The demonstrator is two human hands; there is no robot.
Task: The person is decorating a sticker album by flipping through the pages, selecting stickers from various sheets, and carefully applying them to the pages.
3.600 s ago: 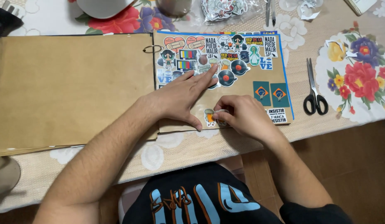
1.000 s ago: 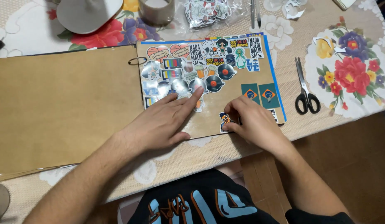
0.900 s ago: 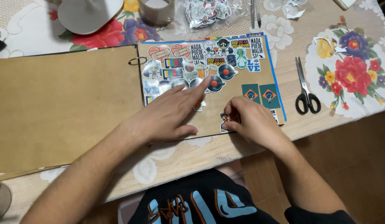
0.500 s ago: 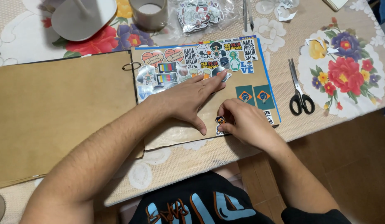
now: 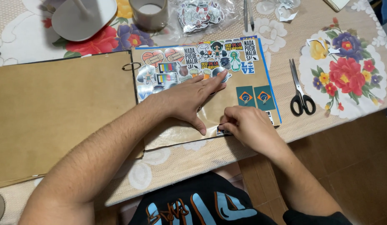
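An open brown-paper scrapbook (image 5: 56, 108) lies on the table, its right page (image 5: 239, 110) covered with several colourful stickers under a glossy film. My left hand (image 5: 189, 98) lies flat on that page, fingers spread over the stickers. My right hand (image 5: 247, 125) is curled at the page's lower edge, its fingertips pinching a small sticker (image 5: 221, 131) or the film's edge there. Two square teal stickers (image 5: 255, 96) sit just above my right hand.
Black-handled scissors (image 5: 299, 93) lie to the right of the book on a floral tablecloth. Behind the book are a tape roll (image 5: 150, 12), a clear bag of stickers (image 5: 199, 14), tweezers (image 5: 247, 12) and a grey round base (image 5: 83, 18). The table edge runs near my lap.
The view shifted a little. My left hand slid slightly over the sticker page while staying flat, and my right hand stayed at the lower edge, working the small sticker.
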